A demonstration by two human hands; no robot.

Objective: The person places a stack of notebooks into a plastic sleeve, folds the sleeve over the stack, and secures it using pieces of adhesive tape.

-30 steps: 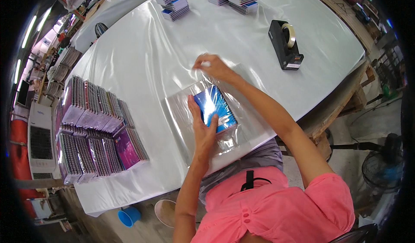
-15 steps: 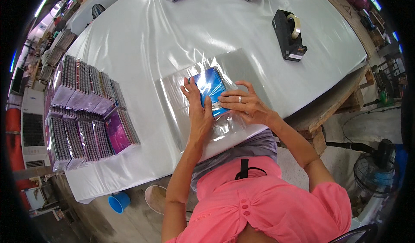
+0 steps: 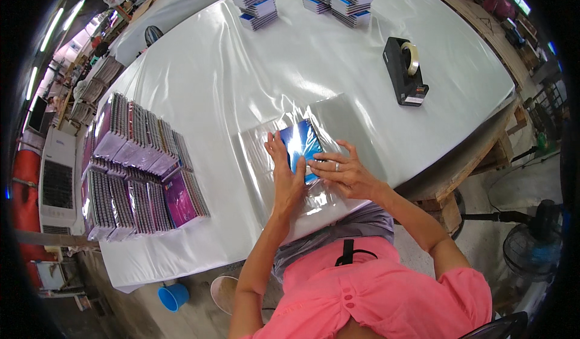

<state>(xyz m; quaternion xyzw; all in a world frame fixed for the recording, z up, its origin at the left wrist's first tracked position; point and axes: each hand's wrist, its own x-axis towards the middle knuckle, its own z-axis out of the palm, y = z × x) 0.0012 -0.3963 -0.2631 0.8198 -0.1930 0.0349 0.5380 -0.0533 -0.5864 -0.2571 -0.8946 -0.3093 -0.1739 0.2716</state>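
Observation:
A small blue spiral-bound notebook (image 3: pixel 297 138) lies before me on a stack of clear plastic film sheets (image 3: pixel 252 158), its coil along the right side. Glossy film shines around and over it. My left hand (image 3: pixel 286 173) rests along the notebook's left edge, fingers stretched out and thumb against the lower cover. From the right, my right hand (image 3: pixel 349 173), with a ring, lays its outstretched fingers on the notebook's lower right part, one finger lifted apart. Whether anything small lies under those fingertips is hidden.
Wrapped spiral notebooks (image 3: pixel 145 197) stand stacked at left on the white-covered table (image 3: pixel 199 127). Several piles of notebooks (image 3: pixel 257 4) are at the far edge. A black tape dispenser (image 3: pixel 403 73) stands far right. A blue bucket (image 3: pixel 173 297) and a fan (image 3: pixel 531 245) are beyond the table.
The whole view has shifted, so everything appears lower and slightly right, and more of the far notebook piles shows. Both hands stay on the notebook in nearly the same pose.

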